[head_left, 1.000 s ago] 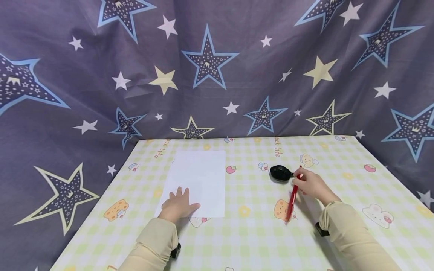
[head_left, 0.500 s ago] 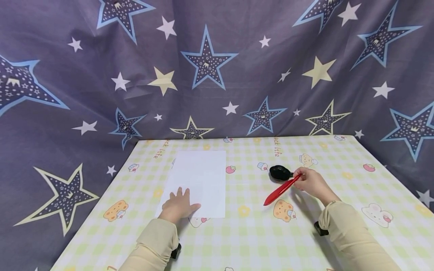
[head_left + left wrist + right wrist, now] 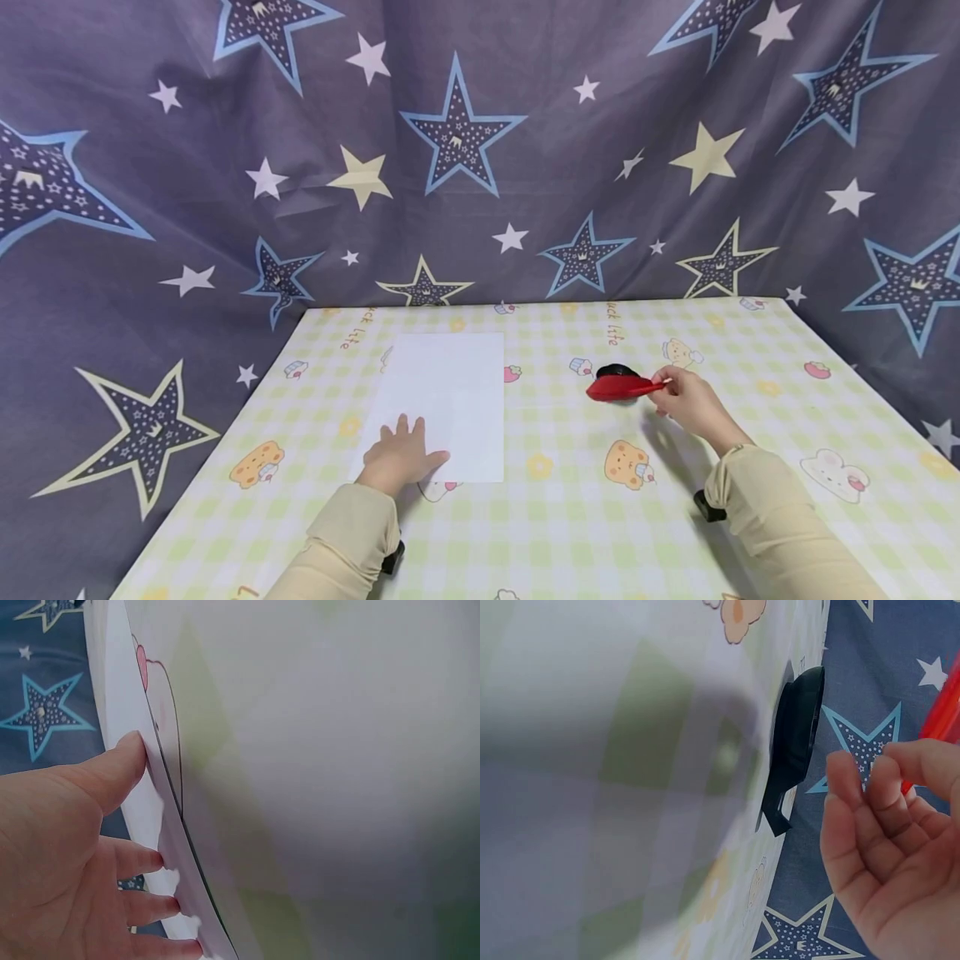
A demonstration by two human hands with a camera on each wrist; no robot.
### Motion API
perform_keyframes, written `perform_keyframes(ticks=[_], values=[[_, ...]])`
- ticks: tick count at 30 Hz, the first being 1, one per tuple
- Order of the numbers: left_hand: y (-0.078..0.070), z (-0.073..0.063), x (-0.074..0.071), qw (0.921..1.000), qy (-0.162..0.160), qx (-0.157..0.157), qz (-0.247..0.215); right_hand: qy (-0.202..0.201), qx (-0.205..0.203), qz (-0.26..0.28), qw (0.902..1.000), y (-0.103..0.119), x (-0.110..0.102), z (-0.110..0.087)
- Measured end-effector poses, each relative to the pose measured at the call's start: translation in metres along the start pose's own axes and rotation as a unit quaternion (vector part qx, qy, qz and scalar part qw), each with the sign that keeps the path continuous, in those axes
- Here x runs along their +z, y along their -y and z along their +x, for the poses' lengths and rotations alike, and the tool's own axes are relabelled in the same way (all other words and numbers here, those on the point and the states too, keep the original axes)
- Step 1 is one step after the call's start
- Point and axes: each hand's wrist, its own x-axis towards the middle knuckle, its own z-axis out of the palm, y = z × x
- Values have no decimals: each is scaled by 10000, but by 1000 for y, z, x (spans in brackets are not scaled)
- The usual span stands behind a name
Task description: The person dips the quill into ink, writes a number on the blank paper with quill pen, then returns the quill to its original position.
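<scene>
"Green-and-white checks and cartoon prints cover the one table. What's nearest on this side?"

"Two pale sleeves, with two small black devices, one under each wrist."

"And the hands?"

"Two as well. The left hand rests, fingers spread, on the near part of one white sheet of paper. The right hand pinches one red implement by its narrow end."

"Is the red one lying on anything?"

"No. In the right wrist view it's held up off the table, apart from one black scoop lying there. From the head view it covers part of that scoop."

"So where's the sheet?"

"Flat on the left half of the table, well apart from the scoop."

"Farthest back?"

"One dark purplish backdrop printed with many stars, some blue-edged, some plain white or yellow."
</scene>
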Motion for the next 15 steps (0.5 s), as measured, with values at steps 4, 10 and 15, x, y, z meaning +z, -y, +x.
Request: perform_keyframes(ticks=[4,10,15], values=[[-4,0,0,10000,-25,34,36,-128,-115,-88,9998,1,0,0],[-9,-1,3,9998,-89,140,77,-223,-165,-87,9996,3,-1,-1],[-15,-2,6,9995,-92,184,228,-215,-37,133,9997,4,-1,-2]])
